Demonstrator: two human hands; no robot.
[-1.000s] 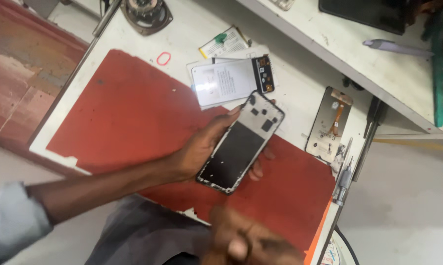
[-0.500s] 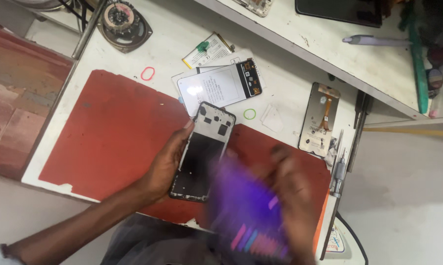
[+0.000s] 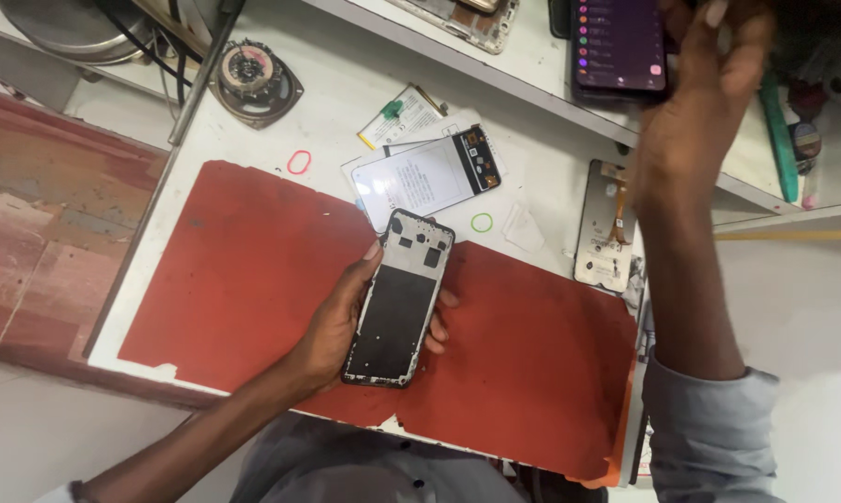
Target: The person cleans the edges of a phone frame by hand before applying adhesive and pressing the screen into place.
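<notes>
Phone chassis [image 3: 400,303], stripped of its screen, is held face-up in the left hand [image 3: 332,331] over the red mat [image 3: 243,270] on the desk [image 3: 346,102], the grip clamped on its long edges. A lit phone [image 3: 620,45] is gripped by the right hand [image 3: 695,102] at the raised shelf [image 3: 532,65], fingers closed around its lower end. Judged from this, a reassembly step is under way, with the lit handset being consulted or parked; steady alignment of a panel to the frame would be called for. A detached display [image 3: 430,177] and a flex-cabled part [image 3: 605,224] lie beside the mat. No container's contents can be made out.
</notes>
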